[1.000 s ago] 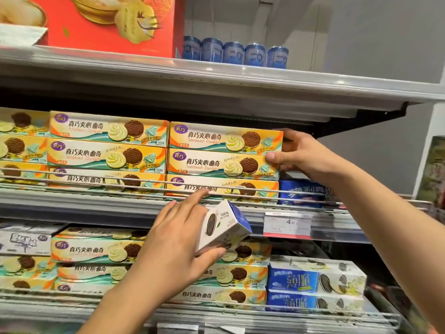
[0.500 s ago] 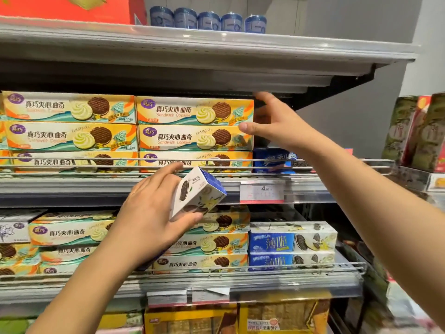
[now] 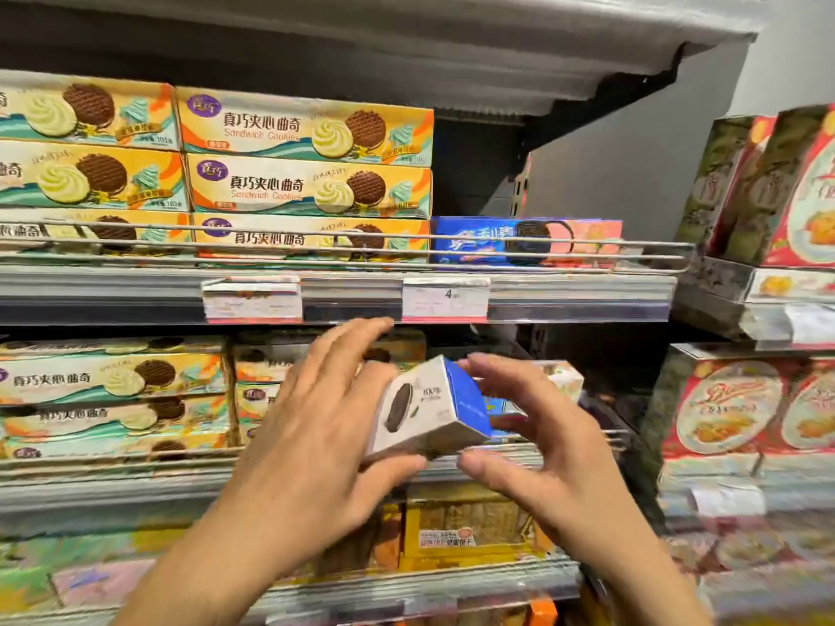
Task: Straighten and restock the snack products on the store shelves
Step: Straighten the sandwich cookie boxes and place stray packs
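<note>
A white-and-blue cookie box [image 3: 427, 411] sits in mid-air just below centre, in front of the middle shelf [image 3: 135, 472], its end face with a dark sandwich cookie turned toward the camera. The left hand [image 3: 311, 449] grips it from the 9 o'clock side: fingers spread up over the top, thumb curled under the lower edge. The right hand [image 3: 537, 449] comes in from 3 o'clock, fingers bent at the blue side of the box and thumb at its lower corner; the picture is blurred there, so I cannot tell whether this hand has a firm hold or only touches the box.

At 11 o'clock, on the upper shelf [image 3: 113, 291], yellow sandwich cookie boxes [image 3: 307, 155] lie stacked three high behind a wire rail [image 3: 343, 253], with a further stack just beside them at 10 o'clock. To the stack's right, at 1 o'clock, a single blue cookie pack [image 3: 519, 241] lies flat behind the same rail, with dark open space above it. Two price tags [image 3: 445, 300] hang on the shelf edge below.

At 9 o'clock, more yellow boxes [image 3: 113, 386] fill the middle shelf. At 6 o'clock, under the hands, an orange-yellow package [image 3: 465, 526] stands on the lower shelf. At 3 o'clock, red and green cartons [image 3: 741, 408] are stacked on a neighbouring rack.
</note>
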Demonstrator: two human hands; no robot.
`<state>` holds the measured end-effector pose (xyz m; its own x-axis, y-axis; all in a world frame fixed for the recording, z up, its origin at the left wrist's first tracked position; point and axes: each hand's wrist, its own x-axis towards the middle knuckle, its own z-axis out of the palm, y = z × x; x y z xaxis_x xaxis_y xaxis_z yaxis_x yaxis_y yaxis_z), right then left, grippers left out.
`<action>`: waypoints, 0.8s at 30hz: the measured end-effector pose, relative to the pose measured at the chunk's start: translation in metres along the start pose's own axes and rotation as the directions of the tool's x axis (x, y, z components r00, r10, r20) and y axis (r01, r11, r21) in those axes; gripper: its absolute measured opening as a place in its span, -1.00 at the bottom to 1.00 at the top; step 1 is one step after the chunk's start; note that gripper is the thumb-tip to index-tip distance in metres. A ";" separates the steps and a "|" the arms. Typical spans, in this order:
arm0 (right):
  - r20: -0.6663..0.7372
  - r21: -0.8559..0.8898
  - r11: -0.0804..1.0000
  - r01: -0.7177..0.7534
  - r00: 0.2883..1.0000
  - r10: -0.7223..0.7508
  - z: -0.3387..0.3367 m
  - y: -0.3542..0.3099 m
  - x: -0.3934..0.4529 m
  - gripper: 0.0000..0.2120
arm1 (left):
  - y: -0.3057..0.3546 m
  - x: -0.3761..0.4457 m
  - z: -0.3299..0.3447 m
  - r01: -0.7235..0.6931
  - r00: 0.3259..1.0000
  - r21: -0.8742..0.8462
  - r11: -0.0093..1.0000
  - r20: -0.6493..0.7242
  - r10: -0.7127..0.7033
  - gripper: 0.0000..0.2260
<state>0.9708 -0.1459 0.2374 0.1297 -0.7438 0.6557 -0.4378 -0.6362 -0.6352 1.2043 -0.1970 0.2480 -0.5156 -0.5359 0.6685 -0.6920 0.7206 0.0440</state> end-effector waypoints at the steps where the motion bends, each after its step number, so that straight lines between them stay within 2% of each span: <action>1: 0.005 0.006 1.000 -0.014 1.000 0.014 0.000 0.005 -0.007 -0.42 | 0.007 -0.002 0.009 -0.027 0.999 -0.017 0.999 0.025 0.028 -0.47; 4: -0.020 0.046 0.996 -0.080 0.997 0.081 -0.003 0.013 -0.026 -0.42 | 0.024 -0.005 0.033 -0.038 0.995 -0.081 0.996 0.090 0.045 -0.46; 7: -0.078 0.086 0.990 -0.111 0.990 0.118 -0.007 0.024 -0.043 -0.47 | 0.038 -0.008 0.053 0.018 0.986 -0.164 0.986 0.166 0.010 -0.43; 11: -0.180 0.144 0.972 -0.186 0.961 0.211 -0.018 0.042 -0.059 -0.48 | 0.043 -0.014 0.062 0.190 0.958 -0.234 0.953 0.256 -0.128 -0.24; 14: -0.262 0.317 0.920 -0.229 0.912 0.317 -0.034 0.058 -0.065 -0.48 | 0.032 -0.026 0.069 0.342 0.933 -0.316 0.885 0.228 -0.279 -0.27; 16: -0.306 0.431 0.875 -0.218 0.877 0.369 -0.043 0.065 -0.066 -0.55 | 0.024 -0.037 0.076 0.485 0.874 -0.435 0.759 0.205 -0.441 -0.30; 18: -0.337 0.554 0.810 -0.190 0.839 0.427 -0.048 0.070 -0.066 -0.64 | 0.020 -0.045 0.085 0.575 0.790 -0.608 0.547 0.237 -0.566 -0.27; 21: -0.311 0.633 0.748 -0.198 0.820 0.480 -0.043 0.080 -0.066 -0.64 | 0.025 -0.050 0.091 0.569 0.738 -0.769 0.292 0.321 -0.594 -0.26; 24: -0.283 0.636 0.741 -0.214 0.829 0.482 -0.030 0.091 -0.064 -0.48 | 0.028 -0.051 0.095 0.525 0.695 -0.832 0.177 0.300 -0.653 -0.22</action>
<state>0.8959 -0.1504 0.1497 -0.3550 -0.8657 0.3528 0.2136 -0.4425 -0.8710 1.1631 -0.1910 0.1446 -0.0580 -0.9752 0.2134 0.0268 0.2121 0.9769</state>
